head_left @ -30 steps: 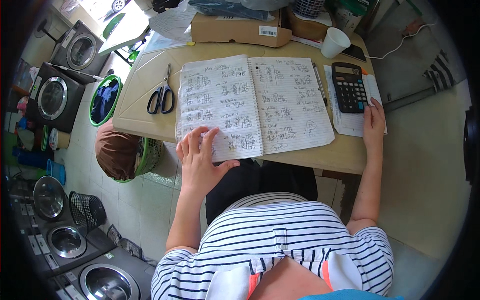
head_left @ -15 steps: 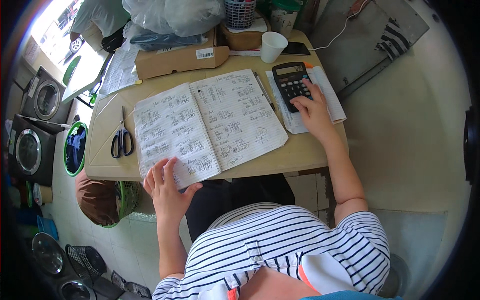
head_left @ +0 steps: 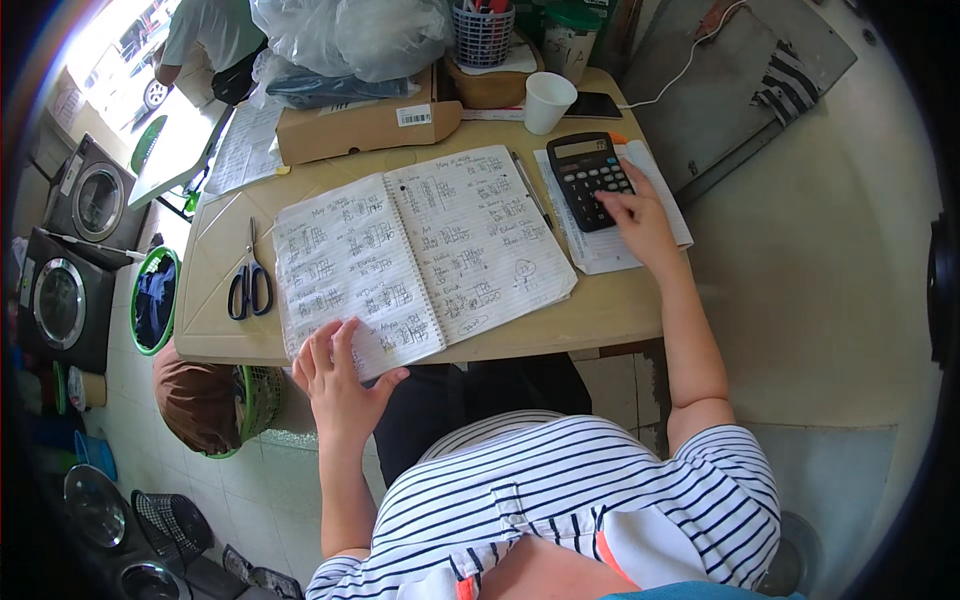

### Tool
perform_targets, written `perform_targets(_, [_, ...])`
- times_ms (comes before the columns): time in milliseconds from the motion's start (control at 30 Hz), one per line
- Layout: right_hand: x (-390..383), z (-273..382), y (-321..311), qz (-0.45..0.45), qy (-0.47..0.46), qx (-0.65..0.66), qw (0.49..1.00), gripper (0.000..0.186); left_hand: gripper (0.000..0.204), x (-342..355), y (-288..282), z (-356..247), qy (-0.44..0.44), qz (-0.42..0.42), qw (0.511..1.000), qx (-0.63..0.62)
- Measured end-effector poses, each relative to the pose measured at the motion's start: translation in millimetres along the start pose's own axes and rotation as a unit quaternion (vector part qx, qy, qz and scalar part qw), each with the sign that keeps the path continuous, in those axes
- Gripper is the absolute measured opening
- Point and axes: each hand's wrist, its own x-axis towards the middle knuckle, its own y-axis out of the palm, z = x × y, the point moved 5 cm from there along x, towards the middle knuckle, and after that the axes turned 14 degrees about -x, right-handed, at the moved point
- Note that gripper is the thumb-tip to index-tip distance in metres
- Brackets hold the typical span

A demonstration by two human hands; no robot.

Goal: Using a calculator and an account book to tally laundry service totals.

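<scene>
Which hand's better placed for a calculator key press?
Right, probably: the right hand is over the calculator; the left hand is at the near-left corner of the notebook, farther away.

Handwriting in dark ink fills both pages of the open spiral notebook point(head_left: 420, 245): a heading line tops each page, with short entries below in columns, many beside small ruled grids. Near the bottom of the right page, one entry is ringed. On the calculator point(head_left: 566, 190) to the right, dark digits stand on the display point(head_left: 582, 147), and pale marks label the keys. The cardboard box point(head_left: 350, 132) at the far side carries a white barcode label point(head_left: 413, 116). Marks on the loose sheets point(head_left: 243, 148) at far left are too small to read.
</scene>
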Motion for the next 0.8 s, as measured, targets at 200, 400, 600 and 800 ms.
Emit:
perform_targets(200, [-20,-14,-17,-0.056,0.08,0.102,0.99,0.025,0.089,-1,-2,2,-0.011,-0.002,1.0,0.002])
perform_targets(400, [-28,-18,-12,-0.05,0.033,0.01,0.998,0.028,0.089,0,-5,0,0.01,-0.024,0.999,-0.028])
perform_targets(600, [-26,-12,-13,-0.049,0.047,0.005,0.998,0.029,0.085,-20,-2,24,-0.03,-0.124,0.983,-0.135])
perform_targets(800, [-27,-9,-8,-0.043,0.039,0.008,0.998,0.029,0.066,-24,-10,28,0.007,-0.18,0.982,-0.056])
